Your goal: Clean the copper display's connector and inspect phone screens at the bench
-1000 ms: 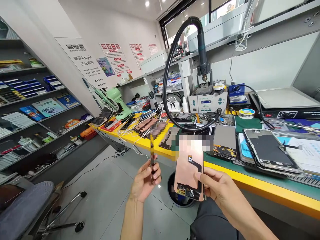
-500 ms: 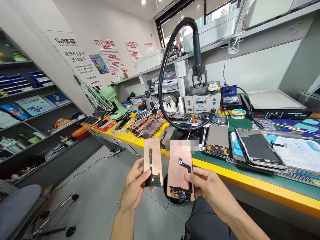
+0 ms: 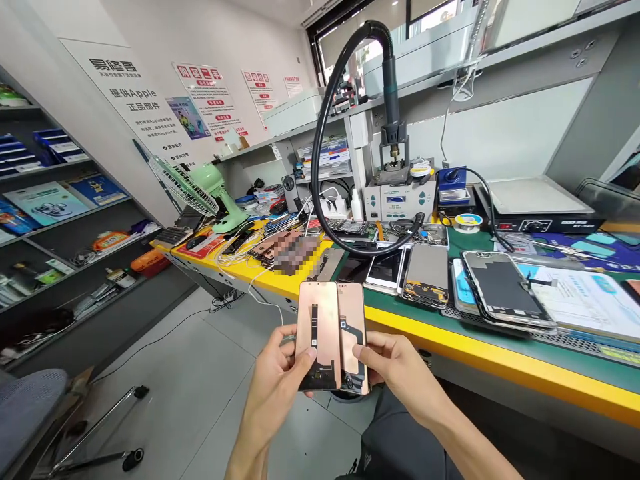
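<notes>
My left hand grips a copper-coloured phone screen panel by its left edge, thumb on its face. A second copper-coloured panel is pinched at its right edge by my right hand. The left panel overlaps the front of the right one and hides its left part. Both are held upright, backs towards me, in front of the bench's yellow edge. Black flex strips show on each panel, and dark parts line their lower ends.
Phone screens and a stacked phone part lie on the green mat. Behind stand a hot-air station with a looping black hose and a heating plate. A green fan is at the left; a chair stands lower left.
The two panels have come together from being apart, the left one now in front of the right. Both hands are closer to each other, and the camera view has shifted slightly.
</notes>
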A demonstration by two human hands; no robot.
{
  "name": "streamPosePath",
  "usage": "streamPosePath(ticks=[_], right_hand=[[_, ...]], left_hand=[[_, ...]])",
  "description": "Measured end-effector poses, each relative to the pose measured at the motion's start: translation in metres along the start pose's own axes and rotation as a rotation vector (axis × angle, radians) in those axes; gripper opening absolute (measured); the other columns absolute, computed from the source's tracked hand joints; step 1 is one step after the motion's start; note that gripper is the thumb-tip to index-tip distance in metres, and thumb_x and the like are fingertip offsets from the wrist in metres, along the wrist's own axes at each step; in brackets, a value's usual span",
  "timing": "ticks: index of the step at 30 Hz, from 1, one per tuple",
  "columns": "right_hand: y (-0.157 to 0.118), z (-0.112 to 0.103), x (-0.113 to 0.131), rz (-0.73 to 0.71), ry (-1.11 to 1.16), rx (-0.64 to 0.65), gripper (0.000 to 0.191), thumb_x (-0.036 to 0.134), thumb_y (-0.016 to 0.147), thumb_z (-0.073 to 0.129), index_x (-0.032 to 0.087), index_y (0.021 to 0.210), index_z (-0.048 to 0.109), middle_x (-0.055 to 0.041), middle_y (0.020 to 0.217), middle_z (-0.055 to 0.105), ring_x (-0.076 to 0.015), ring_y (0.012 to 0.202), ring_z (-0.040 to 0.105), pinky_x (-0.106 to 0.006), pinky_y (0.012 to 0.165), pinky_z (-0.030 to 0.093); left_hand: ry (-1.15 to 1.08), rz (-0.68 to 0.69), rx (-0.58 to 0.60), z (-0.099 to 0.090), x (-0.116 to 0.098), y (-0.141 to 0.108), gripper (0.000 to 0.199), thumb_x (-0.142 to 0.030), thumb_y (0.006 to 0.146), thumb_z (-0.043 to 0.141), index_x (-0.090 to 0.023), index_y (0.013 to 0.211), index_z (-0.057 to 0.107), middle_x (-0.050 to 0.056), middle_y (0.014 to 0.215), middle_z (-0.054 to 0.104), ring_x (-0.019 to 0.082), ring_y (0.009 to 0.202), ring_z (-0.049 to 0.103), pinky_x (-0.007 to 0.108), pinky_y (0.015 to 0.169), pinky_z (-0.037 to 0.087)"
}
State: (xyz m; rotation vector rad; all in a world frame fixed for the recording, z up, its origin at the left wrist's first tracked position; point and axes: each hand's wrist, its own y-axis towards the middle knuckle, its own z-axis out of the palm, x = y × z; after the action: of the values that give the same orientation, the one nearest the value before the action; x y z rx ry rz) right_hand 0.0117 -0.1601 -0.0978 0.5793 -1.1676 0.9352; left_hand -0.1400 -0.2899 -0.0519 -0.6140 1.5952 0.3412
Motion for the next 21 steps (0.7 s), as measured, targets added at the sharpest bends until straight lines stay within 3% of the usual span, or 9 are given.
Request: streamPosePath(ticks=[12, 21], right_hand=[[-0.001, 0.000, 0.005, -0.050, 0.054, 0.113, 0.042, 0.053, 0.088, 0.062, 0.012, 0.090, 0.069, -0.0076, 0.080, 0.070, -0.0195, 0.068, 0.065, -0.029, 0.060, 0.051], [-0.005, -0.001, 0.006, -0.058, 0.096, 0.150, 0.038, 0.050, 0.089, 0.063, 0.012, 0.085, 0.067, -0.0029, 0.068, 0.064, -0.0149, 0.060, 0.058, -0.029, 0.061, 0.049]], left_hand=[[0.123, -0.061, 0.024, 0.012, -0.010, -0.001, 0.048, -0.044, 0.082, 0.066, -0.020, 0.117, 0.044, 0.003, 0.075, 0.071, 0.012, 0.056, 0.054, 0.020, 0.045, 0.039], [0.108, -0.085, 0.092, 0.020, -0.013, 0.001, 0.053, -0.043, 0.081, 0.068, -0.019, 0.120, 0.043, 0.007, 0.082, 0.073, 0.014, 0.055, 0.056, 0.023, 0.044, 0.044]])
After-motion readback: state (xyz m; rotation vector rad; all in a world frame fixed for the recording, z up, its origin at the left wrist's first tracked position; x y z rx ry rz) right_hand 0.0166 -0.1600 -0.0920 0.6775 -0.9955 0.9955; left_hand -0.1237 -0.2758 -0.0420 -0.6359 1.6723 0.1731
